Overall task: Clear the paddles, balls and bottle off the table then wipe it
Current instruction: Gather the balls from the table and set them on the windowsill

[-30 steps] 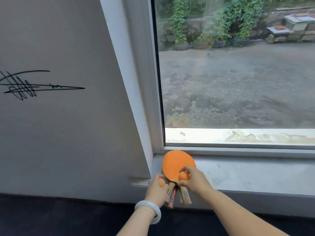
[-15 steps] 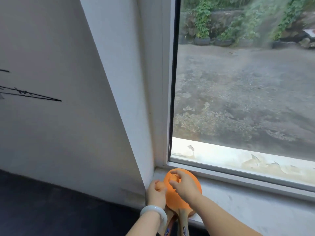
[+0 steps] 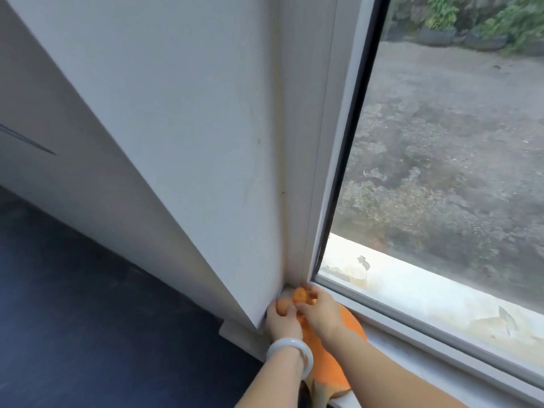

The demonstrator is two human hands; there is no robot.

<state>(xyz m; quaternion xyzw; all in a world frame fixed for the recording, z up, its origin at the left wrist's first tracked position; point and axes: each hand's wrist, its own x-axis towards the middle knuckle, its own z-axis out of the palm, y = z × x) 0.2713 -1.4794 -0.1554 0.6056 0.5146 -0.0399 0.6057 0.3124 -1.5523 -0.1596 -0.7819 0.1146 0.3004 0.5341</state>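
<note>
I see a matt orange rubber paddle (image 3: 329,369), smooth matt orange balls (image 3: 300,295), a glossy pale stone-like bangle (image 3: 290,353), a smooth white plastic window frame (image 3: 329,172), a matt painted wall (image 3: 176,113).

I am facing a white wall (image 3: 88,119) carrying a thin dark line at its left edge. A white window frame (image 3: 321,142) is running down to the sill (image 3: 412,366). Daylight is coming through the glass (image 3: 456,172), showing grey ground and green plants outside. Dark blue floor (image 3: 88,319) is lying below.
</note>
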